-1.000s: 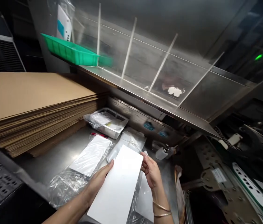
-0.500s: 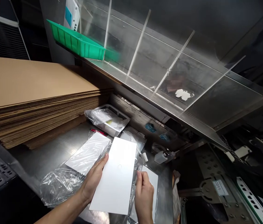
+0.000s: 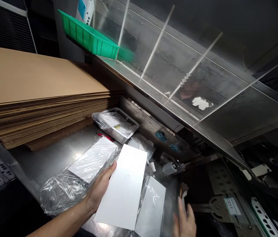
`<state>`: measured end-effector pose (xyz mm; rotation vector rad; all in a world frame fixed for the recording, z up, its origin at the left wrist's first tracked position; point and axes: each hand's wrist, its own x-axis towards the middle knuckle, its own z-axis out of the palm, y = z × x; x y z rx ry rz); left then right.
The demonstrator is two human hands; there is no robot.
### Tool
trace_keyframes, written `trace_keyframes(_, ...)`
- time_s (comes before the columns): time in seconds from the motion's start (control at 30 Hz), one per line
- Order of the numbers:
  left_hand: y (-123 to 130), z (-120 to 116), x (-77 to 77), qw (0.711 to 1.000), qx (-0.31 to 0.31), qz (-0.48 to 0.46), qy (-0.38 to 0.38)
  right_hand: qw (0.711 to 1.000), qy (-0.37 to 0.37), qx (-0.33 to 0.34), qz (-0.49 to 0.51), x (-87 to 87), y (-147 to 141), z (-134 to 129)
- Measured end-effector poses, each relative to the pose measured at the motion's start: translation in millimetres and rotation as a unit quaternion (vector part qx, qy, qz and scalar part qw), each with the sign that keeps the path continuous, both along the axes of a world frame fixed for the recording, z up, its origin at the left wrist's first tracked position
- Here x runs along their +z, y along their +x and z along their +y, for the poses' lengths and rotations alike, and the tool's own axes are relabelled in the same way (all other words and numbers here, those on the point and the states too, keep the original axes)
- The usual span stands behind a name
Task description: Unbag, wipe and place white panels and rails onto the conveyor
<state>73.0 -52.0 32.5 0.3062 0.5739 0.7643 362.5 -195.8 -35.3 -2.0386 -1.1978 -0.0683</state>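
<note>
My left hand (image 3: 102, 189) grips the left edge of a flat white rectangular panel (image 3: 123, 187), which has a small round mark near its middle. The panel is tilted over the metal table. My right hand (image 3: 185, 220), a little blurred, is off to the right with its fingers apart, close to a crumpled brownish thing (image 3: 184, 189) at the table edge. Nothing shows in that hand. Two more white pieces lie in clear plastic: one wrapped piece (image 3: 93, 159) left of the panel, another wrapped piece (image 3: 151, 205) right of it. Loose clear film (image 3: 60, 192) spreads beside my left forearm.
Stacked cardboard sheets (image 3: 42, 85) fill the left side. Behind the panel are a white plastic basket (image 3: 121, 136), a red pen (image 3: 104, 136) and a small dispenser bottle (image 3: 170, 168). Overhead, a metal shelf (image 3: 153, 102) bears a green bin (image 3: 87, 38). Machinery (image 3: 230, 200) stands at right.
My right hand has left the panel's right side and moved right, its fingers now apart. The wrapped piece beneath it is uncovered. My left hand keeps holding the panel. The view has shifted slightly.
</note>
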Motion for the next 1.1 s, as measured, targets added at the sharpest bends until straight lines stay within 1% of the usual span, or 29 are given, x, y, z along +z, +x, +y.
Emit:
trace_keyframes(0.03,0,-1,0.4,1.0,0.003,0.01,0.008,0.996,-0.005,0.055,-0.066,14.3,-25,11)
trace_keyframes(0.07,1,-2,1.2,1.0,0.005,0.022,0.015,0.987,-0.009,0.102,-0.126,29.7,-52,23)
trace_keyframes(0.13,0,-3,4.3,0.998,0.016,0.055,0.028,0.957,-0.024,0.186,-0.221,59.2,-99,46)
trace_keyframes(0.17,-1,-4,6.4,0.996,0.025,0.074,0.033,0.943,-0.036,0.217,-0.252,71.2,-118,55)
trace_keyframes(0.2,-2,-5,8.7,0.994,0.034,0.092,0.036,0.93,-0.047,0.237,-0.276,80.4,-131,62)
trace_keyframes(0.27,-5,-6,12.7,0.99,0.052,0.127,0.034,0.913,-0.056,0.26,-0.308,89.8,-147,69)
trace_keyframes(0.33,-8,-6,14.9,0.987,0.063,0.147,0.027,0.9,-0.048,0.272,-0.336,89.4,-149,71)
trace_keyframes(0.43,-10,-7,14.1,0.981,0.081,0.175,0.033,0.875,-0.034,0.287,-0.389,81.7,-142,68)
trace_keyframes(0.5,-9,-7,12.7,0.974,0.095,0.203,0.046,0.871,-0.033,0.276,-0.404,77.5,-136,66)
trace_keyframes(0.6,-5,-9,11.8,0.971,0.089,0.216,0.057,0.88,-0.033,0.259,-0.396,74.4,-129,61)
trace_keyframes(0.67,-3,-11,11.4,0.973,0.068,0.209,0.062,0.881,-0.026,0.265,-0.391,74.3,-126,57)
trace_keyframes(0.73,-3,-11,10.3,0.973,0.061,0.211,0.067,0.884,-0.024,0.269,-0.383,75.5,-126,55)
trace_keyframes(0.9,-9,-5,7.3,0.958,0.095,0.269,0.039,0.903,-0.056,0.273,-0.326,82.3,-139,61)
trace_keyframes(0.97,-10,-4,8.1,0.964,0.082,0.251,0.031,0.91,-0.05,0.285,-0.298,86.1,-146,68)
trace_keyframes(1.03,-10,-5,9.6,0.973,0.067,0.218,0.043,0.917,-0.032,0.297,-0.264,91.8,-148,76)
trace_keyframes(1.1,-9,-7,11.2,0.979,0.063,0.182,0.066,0.935,0.005,0.293,-0.201,99.5,-143,80)
